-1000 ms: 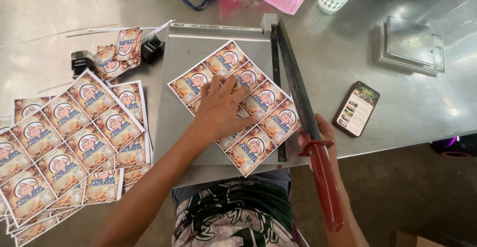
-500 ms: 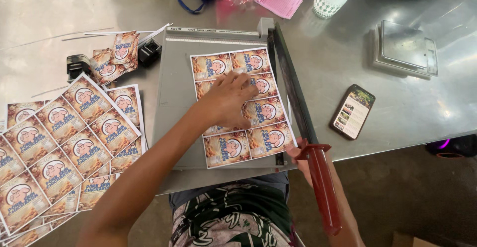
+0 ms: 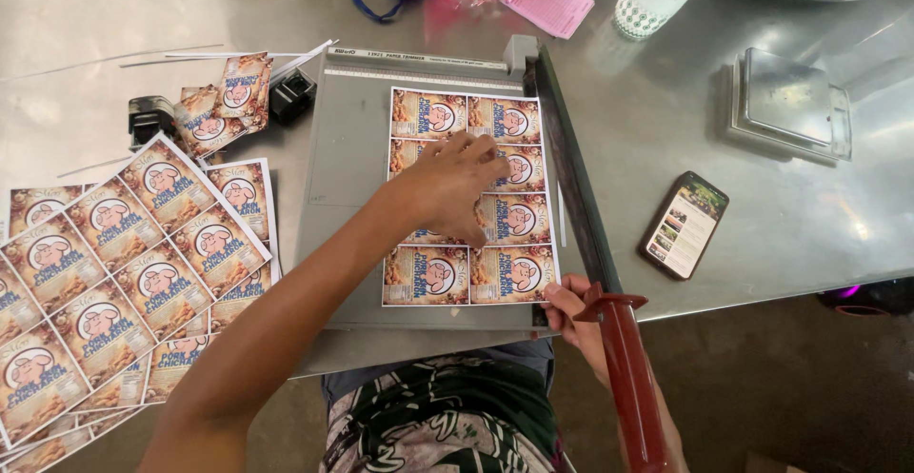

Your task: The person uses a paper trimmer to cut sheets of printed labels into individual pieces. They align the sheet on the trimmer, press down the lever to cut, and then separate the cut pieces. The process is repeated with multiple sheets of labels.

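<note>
Centre of frame: left hand (image 3: 447,187) pressed flat, fingers spread, on a printed label sheet (image 3: 466,197) lying squared on the grey paper cutter (image 3: 347,178); lower right: right hand (image 3: 571,313) clenched around the red cutter handle (image 3: 628,378); left: stack of label sheets (image 3: 114,273); right: phone (image 3: 685,225) on the steel table (image 3: 666,102).

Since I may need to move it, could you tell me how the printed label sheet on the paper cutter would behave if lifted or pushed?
The label sheet looks thin and lies flat on the cutter bed, so it would probably flop if lifted by one edge. It seems light, and would likely slide easily; the left hand presses it down. The right hand grips the blade handle.
</note>
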